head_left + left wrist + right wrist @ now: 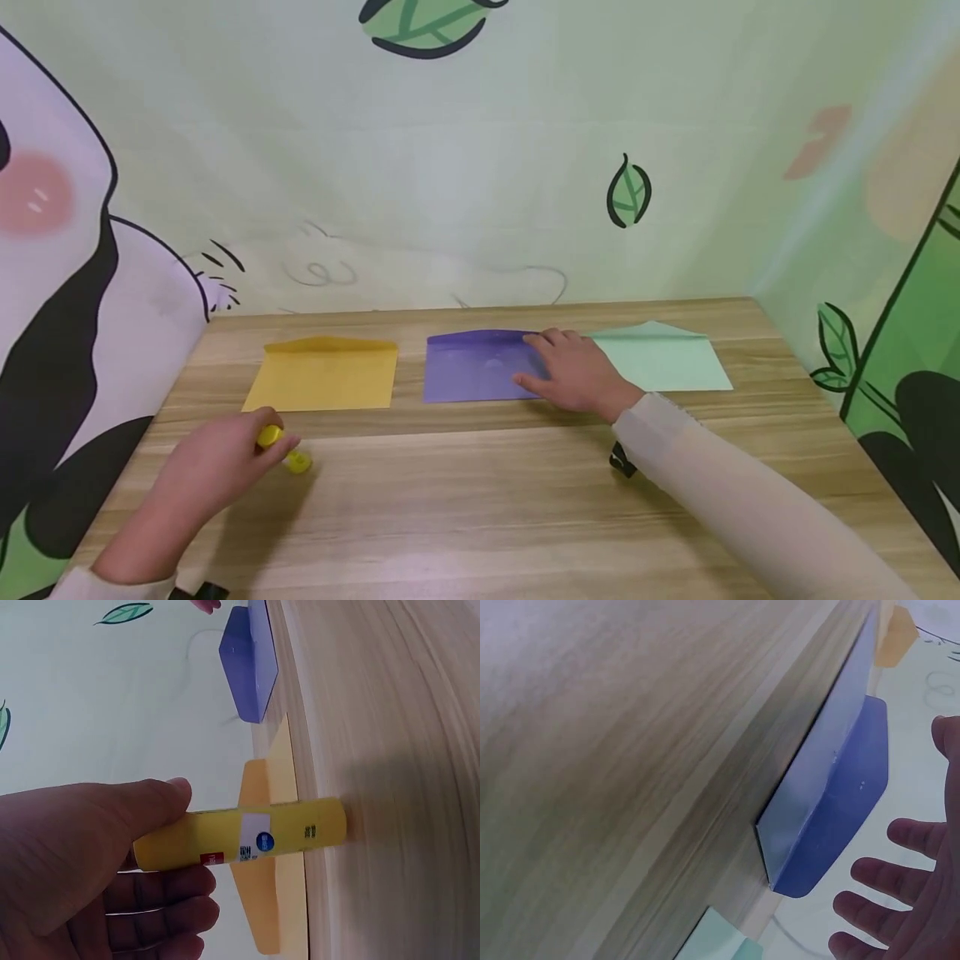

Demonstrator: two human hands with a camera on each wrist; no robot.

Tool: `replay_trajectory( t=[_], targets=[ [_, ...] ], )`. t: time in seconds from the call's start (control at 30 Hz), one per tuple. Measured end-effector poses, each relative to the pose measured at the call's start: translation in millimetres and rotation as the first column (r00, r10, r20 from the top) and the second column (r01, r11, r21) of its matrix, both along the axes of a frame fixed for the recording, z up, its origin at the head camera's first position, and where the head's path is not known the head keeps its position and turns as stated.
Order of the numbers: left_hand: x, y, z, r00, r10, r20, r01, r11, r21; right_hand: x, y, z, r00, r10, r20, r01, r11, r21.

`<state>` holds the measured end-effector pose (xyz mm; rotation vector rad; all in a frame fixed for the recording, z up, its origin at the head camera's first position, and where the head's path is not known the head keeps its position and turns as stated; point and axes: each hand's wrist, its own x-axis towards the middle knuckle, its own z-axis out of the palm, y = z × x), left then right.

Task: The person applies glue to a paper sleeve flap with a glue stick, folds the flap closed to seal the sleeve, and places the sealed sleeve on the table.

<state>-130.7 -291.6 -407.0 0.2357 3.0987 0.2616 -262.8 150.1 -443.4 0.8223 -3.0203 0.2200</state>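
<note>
yellow tube (289,832) gripped in left hand (213,467), near orange envelope (322,379); right hand (577,371) splayed, holding nothing, above purple envelope (476,371); mint envelope (663,364) beside purple one.

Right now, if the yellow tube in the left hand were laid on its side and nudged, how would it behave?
The yellow tube would probably roll, since its body is round and the wooden tabletop looks flat. It is likely stiff: its sides look straight, with no dent visible where the left hand grips it.
</note>
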Motion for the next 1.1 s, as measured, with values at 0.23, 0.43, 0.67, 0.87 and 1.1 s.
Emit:
replay_trajectory(
  t=[0.23, 0.43, 0.67, 0.87, 1.1],
  targets=[
    [-4.6, 14.3, 5.7, 1.0, -0.03, -0.011, 0.03, 0.999, 0.013, 0.9, 2.5, 3.7, 1.0, 0.005, 0.009, -0.005, 1.0, -0.012],
    [-15.9, 39.2, 10.6, 0.997, -0.078, -0.015, 0.078, 0.997, 0.005, 4.3, 2.5, 4.9, 0.999, 0.006, 0.035, -0.005, 0.999, -0.041],
    [-26.3, 65.7, 10.4, 0.992, -0.111, -0.065, 0.114, 0.992, 0.044, 10.3, -0.7, 1.8, 0.999, 0.031, 0.039, -0.029, 0.999, -0.046],
    [-31.5, 79.5, 8.7, 0.993, -0.098, -0.064, 0.104, 0.99, 0.09, 13.1, -0.6, 3.8, 0.999, 0.037, 0.024, -0.036, 0.998, -0.048],
    [-35.7, 89.5, 12.3, 0.992, -0.119, -0.034, 0.122, 0.985, 0.121, 14.1, 1.2, 5.2, 0.999, 0.039, 0.032, -0.038, 0.998, -0.04]
  ],
)
